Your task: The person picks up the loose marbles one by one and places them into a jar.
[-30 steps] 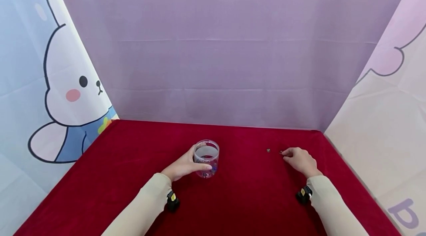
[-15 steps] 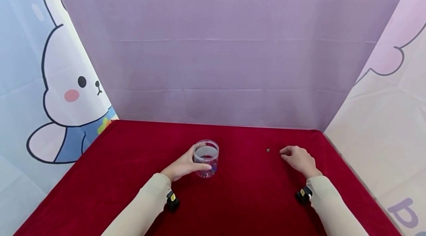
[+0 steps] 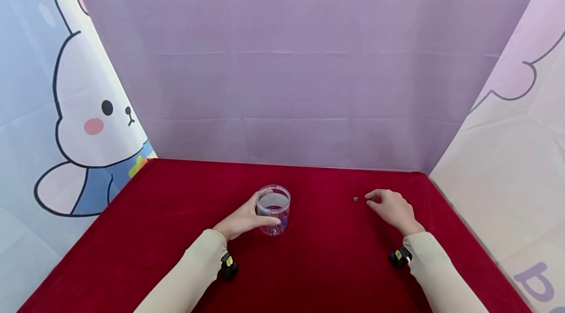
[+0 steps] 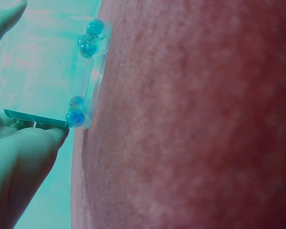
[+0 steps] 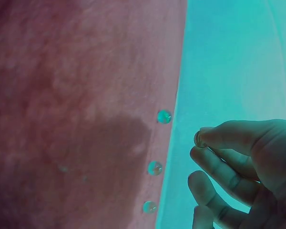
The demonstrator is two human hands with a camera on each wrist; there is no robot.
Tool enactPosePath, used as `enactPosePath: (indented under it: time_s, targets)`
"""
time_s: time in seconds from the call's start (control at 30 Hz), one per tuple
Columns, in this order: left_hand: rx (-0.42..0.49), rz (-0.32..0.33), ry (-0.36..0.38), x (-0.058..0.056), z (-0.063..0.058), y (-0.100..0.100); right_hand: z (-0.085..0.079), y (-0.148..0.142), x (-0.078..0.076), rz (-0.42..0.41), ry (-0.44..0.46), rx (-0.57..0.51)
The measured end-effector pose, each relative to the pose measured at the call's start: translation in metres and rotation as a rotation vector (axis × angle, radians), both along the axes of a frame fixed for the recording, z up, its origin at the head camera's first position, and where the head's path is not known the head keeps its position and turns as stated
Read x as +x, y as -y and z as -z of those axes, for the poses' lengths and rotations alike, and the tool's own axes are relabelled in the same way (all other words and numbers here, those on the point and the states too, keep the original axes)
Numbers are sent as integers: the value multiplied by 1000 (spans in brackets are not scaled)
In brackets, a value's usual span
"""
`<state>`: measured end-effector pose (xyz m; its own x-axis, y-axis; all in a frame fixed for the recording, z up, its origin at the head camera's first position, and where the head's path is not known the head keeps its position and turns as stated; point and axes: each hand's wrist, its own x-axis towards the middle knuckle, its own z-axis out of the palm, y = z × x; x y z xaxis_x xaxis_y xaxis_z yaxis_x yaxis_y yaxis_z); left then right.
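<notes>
A small glass marble [image 5: 197, 139] sits between the thumb and forefinger of the right hand [image 3: 394, 210], mostly covered, so the pinch looks closed on it, though the head view is too coarse to confirm this. Being round, it has no long axis; what counts is direction. From those fingertips the clear cup [image 3: 275, 211] lies well to the person's left and somewhat nearer the body, with its axis upright and its round mouth facing up. The nearest loose marble [image 3: 355, 199] rests on the red cloth [image 3: 322, 264] just to the left of the right fingertips, apart from them, so the right hand is much the nearer one to it. The right wrist view shows three loose marbles on the cloth; which of them matches the one in the head view I cannot tell. The left hand [image 3: 242, 221] grips the cup, thumb across the near side and fingers round the other. Through its wall, the left wrist view shows four marbles [image 4: 88, 46] near the bottom.
</notes>
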<state>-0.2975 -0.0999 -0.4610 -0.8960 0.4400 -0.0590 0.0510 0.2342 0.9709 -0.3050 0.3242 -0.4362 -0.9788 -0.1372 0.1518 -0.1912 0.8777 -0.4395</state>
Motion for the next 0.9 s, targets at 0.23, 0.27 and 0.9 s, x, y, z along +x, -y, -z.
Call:
enactPosePath:
  time_s: [0.23, 0.27, 0.9]
  targets:
    - [8, 6, 1, 1, -2, 0, -14, 10, 3, -22, -38, -12]
    - [9, 10, -4, 1, -3, 0, -16, 11, 4, -24, -45, -13]
    - [9, 2, -2, 1, -4, 1, -38, 46, 7, -72, -112, -57]
